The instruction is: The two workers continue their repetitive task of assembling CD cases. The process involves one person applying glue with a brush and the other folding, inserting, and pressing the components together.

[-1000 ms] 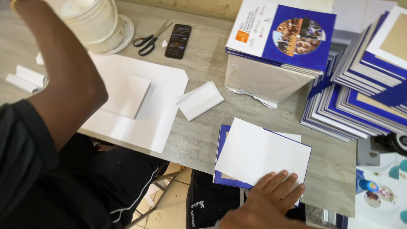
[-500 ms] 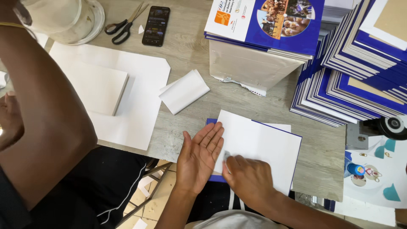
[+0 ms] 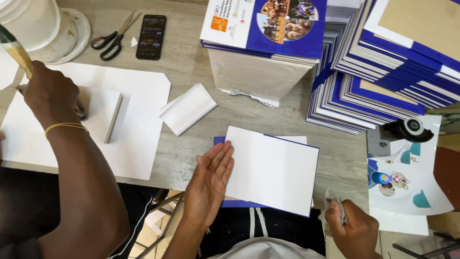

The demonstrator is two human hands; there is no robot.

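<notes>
White paper was the centre of it: a white sheet (image 3: pixel 273 175) lay on a blue cover (image 3: pixel 239 203) at the near edge of the grey table (image 3: pixel 191 158). Half a second earlier both of the person's hands had pressed flat on the sheet's near-left corner. Now the left hand (image 3: pixel 209 180) had slid to the sheet's left edge, open, fingers straight and together, its side touching the paper. The right hand (image 3: pixel 353 229) had come off entirely, to the near right of the sheet and off the table, fingers closed around a crumpled cloth (image 3: pixel 331 211). So nearly the whole face of the sheet was bare, held only along its left side.

Left of the sheet and a little beyond it lay a folded white paper (image 3: pixel 188 108). Farther left, a co-worker's hand (image 3: pixel 50 91) gripped a brush (image 3: pixel 14 50) over a white pad (image 3: pixel 106 115) on a large white paper (image 3: pixel 143 139). Well beyond the sheet to the left were scissors (image 3: pixel 114 38), a phone (image 3: pixel 151 36) and a white bucket (image 3: pixel 28 21). Directly beyond it stood a box (image 3: pixel 254 76) topped with printed books, and beyond it to the right leaned stacks of blue covers (image 3: pixel 378 81), close but not touching. Nothing rested on the sheet itself.
</notes>
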